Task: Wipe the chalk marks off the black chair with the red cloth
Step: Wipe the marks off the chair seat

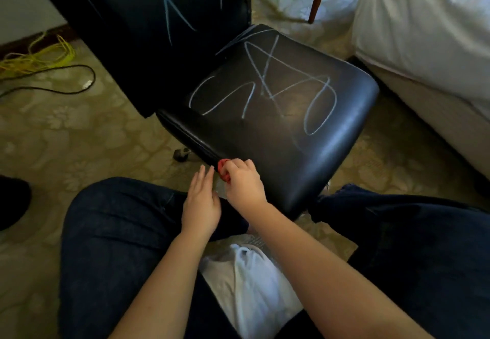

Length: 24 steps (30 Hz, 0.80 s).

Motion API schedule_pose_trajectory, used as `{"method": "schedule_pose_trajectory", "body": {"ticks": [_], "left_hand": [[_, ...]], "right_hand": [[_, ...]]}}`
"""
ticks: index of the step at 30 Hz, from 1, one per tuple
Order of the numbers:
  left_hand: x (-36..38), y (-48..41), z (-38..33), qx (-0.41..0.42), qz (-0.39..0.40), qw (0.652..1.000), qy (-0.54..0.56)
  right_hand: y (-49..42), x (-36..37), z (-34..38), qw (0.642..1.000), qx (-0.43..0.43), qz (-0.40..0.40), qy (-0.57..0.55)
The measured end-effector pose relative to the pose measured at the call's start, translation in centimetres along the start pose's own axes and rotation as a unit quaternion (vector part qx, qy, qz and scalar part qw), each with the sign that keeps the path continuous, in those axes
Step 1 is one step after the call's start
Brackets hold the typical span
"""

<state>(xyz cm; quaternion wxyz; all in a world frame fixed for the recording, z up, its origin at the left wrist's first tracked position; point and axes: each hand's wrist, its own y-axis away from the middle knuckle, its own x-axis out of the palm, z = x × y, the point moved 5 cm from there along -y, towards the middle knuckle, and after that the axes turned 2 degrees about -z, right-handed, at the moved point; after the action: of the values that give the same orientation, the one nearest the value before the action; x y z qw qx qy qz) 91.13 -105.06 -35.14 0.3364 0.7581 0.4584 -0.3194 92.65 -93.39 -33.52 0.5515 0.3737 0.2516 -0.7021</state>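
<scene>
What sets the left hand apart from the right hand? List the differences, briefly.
The left hand has straight fingers and holds nothing; the right hand is curled round the bunched red cloth. The right hand sits over the near corner of the black chair seat; the left hand is just off that edge, above the person's knee. Shared: both are bare, close together, and short of the chalk marks.

one head-worn view looks forward and steeply down, close above the black chair (291, 153).
</scene>
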Motion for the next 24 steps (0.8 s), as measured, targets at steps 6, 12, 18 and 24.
{"method": "schedule_pose_trajectory", "body": {"ticks": [6,12,18,24], "left_hand": [[0.1,0.5,-0.4,0.018,0.007,1.000,0.014],[0.5,0.5,-0.4,0.011,0.029,0.999,0.006],[-0.5,-0.1,0.7,-0.005,-0.013,1.000,0.009],[-1.6,-0.2,2.3,-0.014,-0.024,1.000,-0.007]], "right_hand": [[4.0,-5.7,-8.9,0.971,0.164,-0.175,-0.019],[5.1,-7.8,-11.8,0.942,0.256,-0.213,-0.049],[3.6,1.6,0.9,0.994,-0.007,-0.103,-0.047],[1.9,-1.4,-3.0,0.986,0.042,-0.161,-0.019]]}}
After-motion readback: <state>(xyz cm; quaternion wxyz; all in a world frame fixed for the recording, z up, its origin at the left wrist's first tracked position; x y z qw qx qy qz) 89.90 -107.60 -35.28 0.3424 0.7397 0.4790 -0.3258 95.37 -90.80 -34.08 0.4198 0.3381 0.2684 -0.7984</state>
